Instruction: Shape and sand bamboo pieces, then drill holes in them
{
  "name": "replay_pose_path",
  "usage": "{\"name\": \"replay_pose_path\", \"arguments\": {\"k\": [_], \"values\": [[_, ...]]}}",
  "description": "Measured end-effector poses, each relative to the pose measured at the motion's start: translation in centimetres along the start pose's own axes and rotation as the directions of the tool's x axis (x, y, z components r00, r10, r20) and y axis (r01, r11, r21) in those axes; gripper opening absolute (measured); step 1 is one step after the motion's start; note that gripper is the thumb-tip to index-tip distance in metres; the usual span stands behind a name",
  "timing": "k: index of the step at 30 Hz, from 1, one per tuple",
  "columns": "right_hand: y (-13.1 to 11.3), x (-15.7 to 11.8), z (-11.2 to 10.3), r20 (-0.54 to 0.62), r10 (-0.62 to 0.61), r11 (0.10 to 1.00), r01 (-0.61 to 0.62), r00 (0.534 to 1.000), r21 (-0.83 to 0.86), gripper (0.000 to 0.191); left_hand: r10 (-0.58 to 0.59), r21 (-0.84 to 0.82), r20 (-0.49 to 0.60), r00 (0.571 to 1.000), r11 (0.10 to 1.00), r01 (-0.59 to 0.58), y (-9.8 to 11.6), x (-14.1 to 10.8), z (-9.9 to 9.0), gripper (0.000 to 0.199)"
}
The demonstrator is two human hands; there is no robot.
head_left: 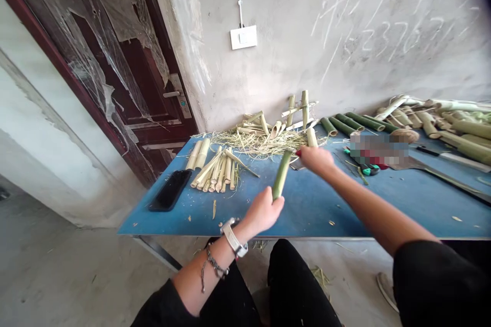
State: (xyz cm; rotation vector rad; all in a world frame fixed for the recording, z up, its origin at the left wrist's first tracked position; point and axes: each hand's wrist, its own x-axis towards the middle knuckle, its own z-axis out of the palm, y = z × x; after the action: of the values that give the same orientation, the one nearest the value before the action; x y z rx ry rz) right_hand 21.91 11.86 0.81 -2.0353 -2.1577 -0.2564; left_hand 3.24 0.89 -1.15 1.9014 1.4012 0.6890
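Observation:
My left hand [264, 209] is wrapped round the lower end of a green bamboo piece [282, 174], which slants up and away over the table's front half. Close to the bamboo's far end, my right hand [316, 159] is closed on a small tool with a red handle [298, 153]. The tool's kind is mostly hidden by the fingers. Just behind the right hand stands a pale peeled bamboo piece [311, 137]. Thin pale shavings [261, 143] lie heaped beyond both hands.
On the blue table [230, 219], a black phone [171, 190] lies at left beside a stack of split bamboo [215, 171]. Green bamboo tubes [349, 125] line the back. A knife [460, 157] and piled pale bamboo [466, 127] lie right. The grey wall [276, 61] stands behind.

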Motion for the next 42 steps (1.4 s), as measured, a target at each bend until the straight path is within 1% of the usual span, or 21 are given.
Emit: {"name": "replay_pose_path", "arguments": {"k": [3,6,8,9,12,14,16,19,21,22,24,25,26,27,29,31,34,36,39,40,42], "values": [[2.6,2.3,-0.2,-0.015,0.09,0.996,-0.09,0.996,0.018,0.026,0.06,0.004,0.0,0.998,0.998,-0.06,0.2,-0.9,0.3,0.025],[2.8,2.0,-0.6,-0.048,0.101,0.993,-0.098,0.994,0.058,0.026,0.013,0.028,-0.017,1.0,1.0,-0.013,0.3,-0.2,-0.2,0.025],[1.7,0.3,-0.9,-0.077,0.071,0.995,-0.064,0.995,0.081,0.023,-0.01,0.066,-0.047,0.999,0.998,0.013,0.3,0.6,-0.7,0.024],[0.9,-0.8,-1.0,-0.095,0.03,0.996,-0.022,0.995,0.082,0.021,-0.016,0.083,-0.069,0.997,0.996,0.022,0.2,0.9,-0.9,0.025],[-1.7,-4.3,-1.1,-0.123,-0.168,0.984,0.174,0.978,0.038,0.018,0.0,0.103,-0.11,0.994,0.995,0.011,0.2,1.4,-1.3,0.026],[-3.1,-5.8,-0.8,-0.105,-0.255,0.966,0.258,0.961,0.011,0.019,0.027,0.118,-0.121,0.992,0.993,-0.013,0.3,1.5,-1.3,0.025],[-4.1,-6.3,-0.4,-0.087,-0.27,0.962,0.272,0.959,0.007,0.019,0.059,0.155,-0.149,0.987,0.987,-0.036,0.5,1.6,-1.4,0.023],[-4.4,-5.4,0.0,-0.074,-0.251,0.968,0.253,0.965,0.013,0.02,0.095,0.253,-0.189,0.977,0.966,-0.045,0.8,1.5,-1.6,0.021],[-3.7,-3.8,0.0,-0.059,-0.212,0.977,0.213,0.976,0.022,0.021,0.078,0.286,-0.171,0.982,0.958,-0.026,0.9,1.1,-1.6,0.022],[-2.9,-2.9,0.0,-0.048,-0.164,0.986,0.166,0.985,0.027,0.022,0.065,0.279,-0.141,0.988,0.96,-0.024,0.9,0.7,-1.5,0.022],[-0.8,-0.9,-0.1,-0.021,-0.021,0.999,0.022,1.0,0.032,0.025,0.08,0.238,-0.055,0.995,0.969,-0.065,1.0,-0.2,-1.1,0.023],[0.3,0.1,-0.1,-0.012,0.057,0.998,-0.056,0.998,0.031,0.027,0.103,0.214,-0.025,0.994,0.972,-0.095,1.0,-0.6,-0.9,0.024],[1.5,0.9,0.0,-0.011,0.101,0.994,-0.101,0.995,0.033,0.027,0.123,0.195,-0.018,0.992,0.974,-0.117,1.1,-0.9,-0.7,0.025],[2.4,1.5,0.1,-0.012,0.123,0.992,-0.122,0.992,0.043,0.028,0.126,0.184,-0.041,0.991,0.976,-0.116,1.1,-1.1,-0.5,0.026],[3.7,2.1,0.4,-0.02,0.132,0.989,-0.13,0.991,0.071,0.027,0.084,0.171,-0.106,0.991,0.983,-0.065,1.0,-0.9,-0.5,0.028],[3.8,1.7,0.6,-0.027,0.122,0.987,-0.118,0.992,0.107,0.025,0.034,0.173,-0.143,0.989,0.985,-0.009,0.8,-0.1,-0.9,0.028],[2.1,-0.4,0.2,-0.069,0.088,0.985,-0.077,0.994,0.155,0.024,-0.028,0.177,-0.145,0.989,0.983,0.054,0.3,1.1,-1.5,0.027],[0.3,-2.2,-0.2,-0.114,-0.014,0.987,0.031,0.993,0.155,0.02,-0.052,0.168,-0.126,0.991,0.983,0.073,0.0,1.6,-1.7,0.028],[-2.4,-4.5,-0.3,-0.119,-0.219,0.971,0.228,0.969,0.066,0.017,-0.019,0.185,-0.121,0.992,0.982,0.041,0.0,1.7,-1.6,0.028],[-3.0,-5.0,-0.2,-0.103,-0.255,0.965,0.26,0.961,0.036,0.018,0.002,0.204,-0.138,0.99,0.979,0.026,0.0,1.6,-1.6,0.027],[-4.0,-5.4,0.2,-0.084,-0.277,0.96,0.279,0.957,0.009,0.021,0.033,0.261,-0.176,0.984,0.965,0.014,0.3,1.5,-1.5,0.026]]}}
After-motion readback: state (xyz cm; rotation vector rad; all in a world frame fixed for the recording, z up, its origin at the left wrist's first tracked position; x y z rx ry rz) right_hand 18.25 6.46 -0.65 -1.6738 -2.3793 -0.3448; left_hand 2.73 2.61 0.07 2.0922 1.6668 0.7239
